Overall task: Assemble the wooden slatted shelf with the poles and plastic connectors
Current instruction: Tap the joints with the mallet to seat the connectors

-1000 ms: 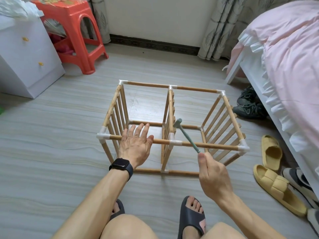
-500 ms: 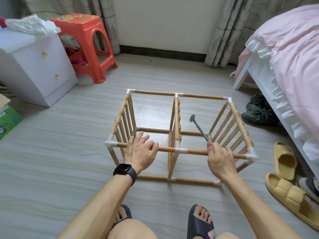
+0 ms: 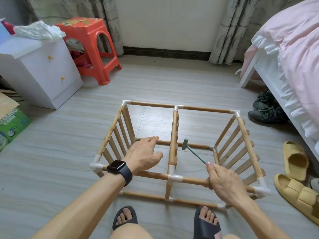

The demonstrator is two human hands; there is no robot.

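Note:
The wooden slatted shelf point(image 3: 151, 104) lies on its side on the floor, its poles joined by white plastic connectors point(image 3: 175, 178), with slatted panels at the left, middle and right. My left hand point(image 3: 143, 156), a dark watch on its wrist, hovers over the left bay with relaxed fingers and holds nothing. My right hand point(image 3: 224, 183) grips the handle of a small green hammer point(image 3: 191, 150) and rests on the near top pole right of the middle connector. The hammer's head points into the right bay.
A white drawer cabinet point(image 3: 43, 69) and an orange plastic stool point(image 3: 89, 42) stand at the back left, a cardboard box point(image 3: 10, 121) at the left edge. At the right are a bed with pink bedding point(image 3: 293, 49), dark shoes point(image 3: 265, 109) and yellow slippers point(image 3: 296, 161).
My left hand has lifted off the near top pole and moved forward over the left bay. My right hand came down with the hammer onto the near pole and stays there.

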